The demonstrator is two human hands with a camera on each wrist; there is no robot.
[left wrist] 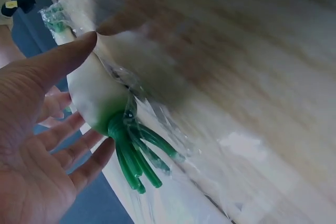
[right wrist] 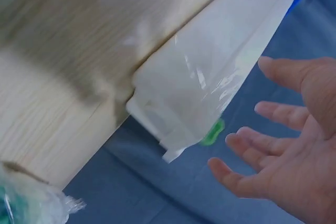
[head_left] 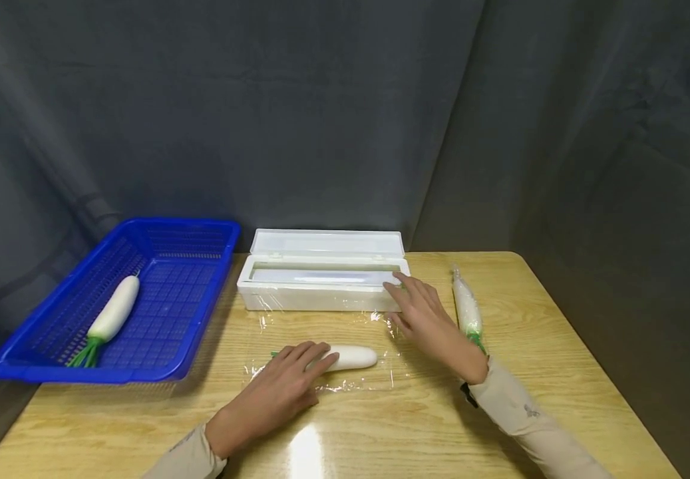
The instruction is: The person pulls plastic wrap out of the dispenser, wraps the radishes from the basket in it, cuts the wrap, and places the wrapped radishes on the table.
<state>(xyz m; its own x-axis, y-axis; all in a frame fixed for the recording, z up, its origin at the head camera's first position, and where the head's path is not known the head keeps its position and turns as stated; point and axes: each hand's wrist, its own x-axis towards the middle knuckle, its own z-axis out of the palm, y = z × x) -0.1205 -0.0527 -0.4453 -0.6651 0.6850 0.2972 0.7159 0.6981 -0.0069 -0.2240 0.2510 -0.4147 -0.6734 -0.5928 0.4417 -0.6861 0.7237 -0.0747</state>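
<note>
A white radish (head_left: 353, 357) with green stalks (left wrist: 128, 150) lies on clear plastic film (head_left: 350, 382) spread over the table. My left hand (head_left: 287, 376) rests on it, fingers loosely extended and touching its side in the left wrist view. Behind it stands a white cling film box (head_left: 315, 298), lid (head_left: 327, 243) raised, with a roll (head_left: 321, 276) inside; film runs from its front edge. Near the box's right end is my right hand (head_left: 425, 316), fingers spread and holding nothing. A green piece (right wrist: 212, 132) shows at that end in the right wrist view.
A blue plastic basket (head_left: 203, 313) at the left holds one unwrapped white radish (head_left: 116, 309). To the right of my right hand lies a film-wrapped radish (head_left: 467, 309). The wooden table (head_left: 530, 372) meets grey cloth walls (head_left: 321, 120) at the back and sides.
</note>
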